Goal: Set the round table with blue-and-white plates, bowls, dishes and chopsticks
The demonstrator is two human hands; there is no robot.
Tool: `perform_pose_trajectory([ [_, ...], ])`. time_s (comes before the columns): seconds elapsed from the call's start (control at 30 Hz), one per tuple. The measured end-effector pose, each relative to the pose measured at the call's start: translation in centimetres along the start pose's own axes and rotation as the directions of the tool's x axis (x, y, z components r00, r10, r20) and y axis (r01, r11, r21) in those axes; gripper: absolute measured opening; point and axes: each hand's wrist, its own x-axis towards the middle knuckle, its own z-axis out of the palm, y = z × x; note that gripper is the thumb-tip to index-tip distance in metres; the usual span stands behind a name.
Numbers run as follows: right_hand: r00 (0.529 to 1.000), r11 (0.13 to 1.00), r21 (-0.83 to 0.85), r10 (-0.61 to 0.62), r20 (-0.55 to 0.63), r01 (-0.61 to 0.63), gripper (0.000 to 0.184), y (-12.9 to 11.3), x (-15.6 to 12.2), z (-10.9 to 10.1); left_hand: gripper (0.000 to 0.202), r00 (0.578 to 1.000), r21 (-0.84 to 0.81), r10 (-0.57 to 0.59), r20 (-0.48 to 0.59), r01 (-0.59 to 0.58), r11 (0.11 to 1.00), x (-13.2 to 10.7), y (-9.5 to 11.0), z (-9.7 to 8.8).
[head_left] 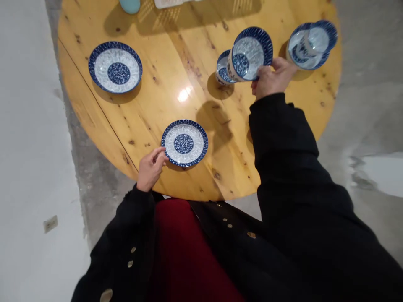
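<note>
My right hand (273,79) grips the rim of a blue-and-white bowl (250,54), lifted above the table and tilted so its inside shows. This bowl partly covers a smaller bowl (223,72) standing on the table. My left hand (153,167) is closed at the lower left rim of a small patterned plate (185,143), thumb and fingers pinched at its edge. The plate lies near the table's front edge, face up. My left fingertips partly hide its rim.
A larger matching plate (115,67) lies at the far left of the round wooden table (151,109). At the right, one bowl (321,38) overlaps another blue-rimmed dish (299,52). A white basket (168,2) and a light-blue object (130,5) stand at the back.
</note>
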Motion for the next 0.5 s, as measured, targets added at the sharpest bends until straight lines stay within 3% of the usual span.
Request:
perform_pose_trajectory([
  [0.13,0.995,0.984,0.172,0.034,0.092,-0.049,0.008,-1.5,-9.5,-0.8,0.038,0.979,0.012,0.178,0.102,-0.181,0.983,4.4,1.9,-0.8],
  [0.27,0.958,0.956,0.225,0.129,0.256,-0.189,0.019,-0.6,-18.6,0.1,0.043,0.897,0.116,0.311,0.315,-0.361,0.925,7.6,3.5,-0.2],
  [0.37,0.948,0.935,0.24,0.203,0.245,-0.262,0.02,0.6,-22.8,1.5,0.042,0.855,0.267,0.318,0.411,-0.446,0.854,9.0,3.4,0.5],
  [0.5,0.948,0.935,0.206,0.251,0.198,-0.29,0.014,1.5,-25.3,2.7,0.041,0.819,0.373,0.308,0.484,-0.511,0.774,10.4,2.0,1.2],
])
